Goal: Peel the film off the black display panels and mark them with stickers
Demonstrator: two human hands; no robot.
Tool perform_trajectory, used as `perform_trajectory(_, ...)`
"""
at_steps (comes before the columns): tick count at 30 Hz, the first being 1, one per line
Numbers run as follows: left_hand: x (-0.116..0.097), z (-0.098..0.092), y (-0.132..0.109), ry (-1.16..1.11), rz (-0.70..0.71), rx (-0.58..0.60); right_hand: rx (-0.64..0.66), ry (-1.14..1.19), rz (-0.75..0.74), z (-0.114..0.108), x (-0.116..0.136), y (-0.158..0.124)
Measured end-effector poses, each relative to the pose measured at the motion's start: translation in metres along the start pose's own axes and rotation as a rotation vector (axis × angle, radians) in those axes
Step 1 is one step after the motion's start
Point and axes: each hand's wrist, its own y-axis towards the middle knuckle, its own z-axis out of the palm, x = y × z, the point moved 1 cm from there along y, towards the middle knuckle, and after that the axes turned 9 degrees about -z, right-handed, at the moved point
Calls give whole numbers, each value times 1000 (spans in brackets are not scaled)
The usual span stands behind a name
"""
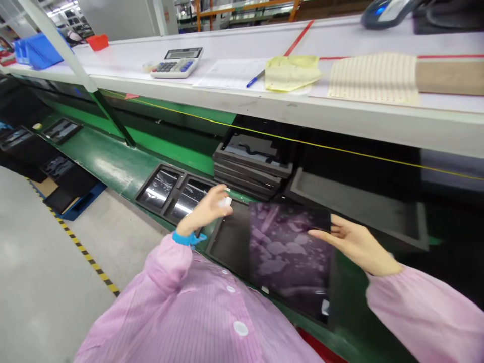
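My right hand (353, 244) grips the right edge of a dark glossy glass panel (289, 252), thumb on its face and the other fingers behind. The panel is tilted and shows reflections, with a small white tab near its lower right corner. My left hand (207, 209), with a blue wrist strap (187, 238), is off the panel to its left. Its fingers curl around a small white piece (226, 201), too small to identify. Below that hand lies a black foam tray (232, 239), partly covered by the panel. Further left, a two-compartment tray (176, 189) holds shiny dark panels.
Stacked black trays (249, 174) stand behind the panel, beside a larger grey-edged tray (359, 206). The white shelf (234, 103) overhangs the green bench (109, 161). On it lie a calculator (178, 63), a blue pen (255, 78) and yellow paper (291, 73).
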Motion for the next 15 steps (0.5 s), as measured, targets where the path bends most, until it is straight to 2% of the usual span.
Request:
perform_trajectory(2, 0, 43, -11, -9, -12, 188, -198, 100, 37, 6, 36, -3)
perform_trajectory(4, -6, 67, -23, -7, 38, 227, -371, 160, 50, 14, 63, -3)
perform_trajectory(7, -21, 77, -34, -9, 138, 134, -618, 118, 39, 17, 86, 4)
perform_trajectory(11, -38, 86, -45, -81, 159, 188, -1013, -194, -73, 12, 117, 11)
perform_trajectory(13, -46, 92, -51, -133, 143, 194, -1058, -320, -182, 14, 138, 6)
perform_trajectory(15, -54, 96, -54, -188, 130, 158, -1072, -260, -307, 18, 155, -6)
